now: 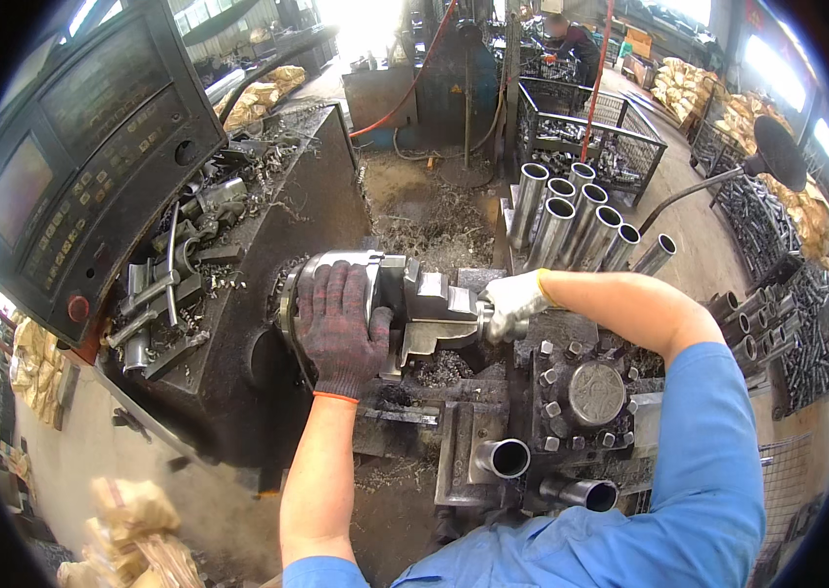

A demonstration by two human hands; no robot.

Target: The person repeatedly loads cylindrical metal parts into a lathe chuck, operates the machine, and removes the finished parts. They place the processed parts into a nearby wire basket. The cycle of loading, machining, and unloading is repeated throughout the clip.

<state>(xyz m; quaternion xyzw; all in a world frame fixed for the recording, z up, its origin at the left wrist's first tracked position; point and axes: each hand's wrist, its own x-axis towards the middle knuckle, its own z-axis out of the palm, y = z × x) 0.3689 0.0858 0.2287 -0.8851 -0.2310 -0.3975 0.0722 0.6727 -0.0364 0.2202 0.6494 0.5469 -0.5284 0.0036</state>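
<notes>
My left hand [344, 328], in a dark knitted glove with an orange cuff, lies flat over the lathe chuck [365, 263], fingers stretched out. Stepped chuck jaws [431, 304] stick out to the right of it. At their right end my right hand [514, 302], in a whitish glove, is closed round a bright metal tube [485, 321]. The glove hides much of that tube, so I cannot tell how far it sits in the jaws. Just right of the jaws stands a square tool post [596, 392] with several bolts.
Several steel tubes [559, 220] stand upright beyond my right arm. Two more tubes [504, 458] [586, 493] lie close to my body. A control panel [91, 147] leans in at left, above a chip-strewn ledge with metal parts [155, 304]. A wire bin [591, 132] stands behind.
</notes>
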